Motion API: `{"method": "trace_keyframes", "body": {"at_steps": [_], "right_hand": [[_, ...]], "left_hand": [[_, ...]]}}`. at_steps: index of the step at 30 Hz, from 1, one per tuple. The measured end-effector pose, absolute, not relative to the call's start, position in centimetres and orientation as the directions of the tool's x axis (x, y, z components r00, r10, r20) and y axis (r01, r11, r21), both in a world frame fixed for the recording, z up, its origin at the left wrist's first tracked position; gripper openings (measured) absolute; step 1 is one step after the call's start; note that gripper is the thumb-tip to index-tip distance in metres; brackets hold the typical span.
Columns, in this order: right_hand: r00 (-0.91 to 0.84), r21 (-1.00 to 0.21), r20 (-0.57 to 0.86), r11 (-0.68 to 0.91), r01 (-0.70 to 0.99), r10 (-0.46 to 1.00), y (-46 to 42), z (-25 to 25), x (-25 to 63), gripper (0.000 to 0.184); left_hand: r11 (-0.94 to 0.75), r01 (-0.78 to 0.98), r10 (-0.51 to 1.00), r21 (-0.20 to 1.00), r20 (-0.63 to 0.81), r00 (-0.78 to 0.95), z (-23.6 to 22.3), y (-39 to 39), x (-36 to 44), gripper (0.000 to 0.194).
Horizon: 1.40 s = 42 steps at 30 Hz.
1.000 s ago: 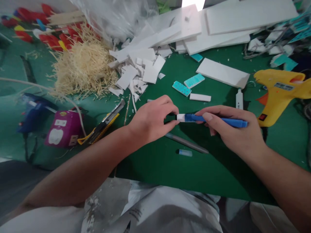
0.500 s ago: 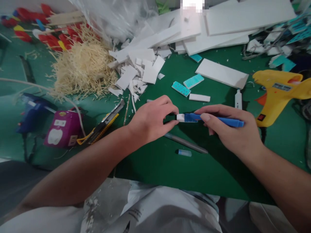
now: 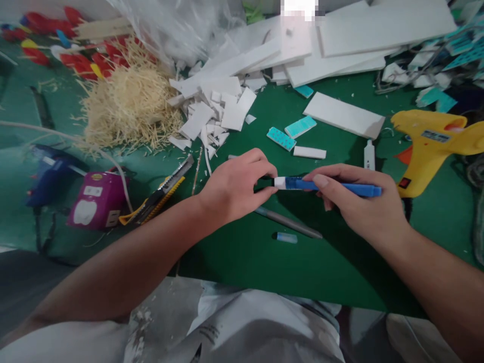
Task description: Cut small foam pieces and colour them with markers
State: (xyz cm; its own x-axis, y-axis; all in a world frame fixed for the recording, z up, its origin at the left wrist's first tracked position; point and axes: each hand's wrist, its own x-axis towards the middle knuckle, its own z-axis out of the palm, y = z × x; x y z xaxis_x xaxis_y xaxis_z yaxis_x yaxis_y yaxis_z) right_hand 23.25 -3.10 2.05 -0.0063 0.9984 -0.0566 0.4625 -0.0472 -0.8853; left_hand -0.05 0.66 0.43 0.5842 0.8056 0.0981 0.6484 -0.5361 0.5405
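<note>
My left hand (image 3: 242, 186) is closed, thumb and finger pinching the left end of a small white foam strip (image 3: 280, 183). Much of the strip's visible upper face is coloured blue. Gripped like a writing tool in my right hand (image 3: 366, 201) is a blue marker (image 3: 365, 190); its front end lies over the blue part of the strip, and I cannot make out the tip. Below the hands, a dark grey pen (image 3: 295, 223) and a clear blue pen cap (image 3: 286, 237) lie on the green table (image 3: 242, 267).
Two turquoise-topped foam strips (image 3: 282, 138) and a plain white strip (image 3: 310, 152) lie beyond my hands. A yellow glue gun (image 3: 419, 146) is at right. Utility knives (image 3: 159, 191), a purple box (image 3: 93, 199), pale straw (image 3: 132, 101) and white foam scraps (image 3: 215, 111) are at left.
The marker has shifted slightly against the strip, and its body now covers more of the blue part. My left hand keeps the same pinch in place.
</note>
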Motion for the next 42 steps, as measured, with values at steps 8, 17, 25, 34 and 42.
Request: {"method": "trace_keyframes", "body": {"at_steps": [8,17,25,34,42], "right_hand": [[-0.001,-0.884,-0.054,-0.048,0.466,0.999,-2.99,2.05,23.29,0.014],[-0.049,-0.881,-0.04,-0.012,0.473,0.998,-3.14,2.02,23.3,0.017],[-0.008,-0.877,-0.059,-0.048,0.478,0.998,-3.07,2.21,23.28,0.016],[-0.028,-0.883,-0.072,-0.051,0.466,0.997,-3.09,2.15,23.2,0.022],[-0.031,-0.895,-0.07,-0.049,0.443,0.997,-3.09,2.02,23.23,0.018]], "left_hand": [[-0.546,0.64,0.803,0.54,0.119,0.585,0.3,0.68,-0.01,0.013],[-0.54,0.65,0.804,0.536,0.099,0.586,0.36,0.67,-0.02,0.012],[-0.54,0.645,0.805,0.541,0.111,0.582,0.27,0.65,0.06,0.012],[-0.528,0.652,0.81,0.544,0.093,0.579,0.39,0.69,-0.01,0.012],[-0.526,0.637,0.814,0.564,0.116,0.57,0.16,0.65,0.07,0.011]]}}
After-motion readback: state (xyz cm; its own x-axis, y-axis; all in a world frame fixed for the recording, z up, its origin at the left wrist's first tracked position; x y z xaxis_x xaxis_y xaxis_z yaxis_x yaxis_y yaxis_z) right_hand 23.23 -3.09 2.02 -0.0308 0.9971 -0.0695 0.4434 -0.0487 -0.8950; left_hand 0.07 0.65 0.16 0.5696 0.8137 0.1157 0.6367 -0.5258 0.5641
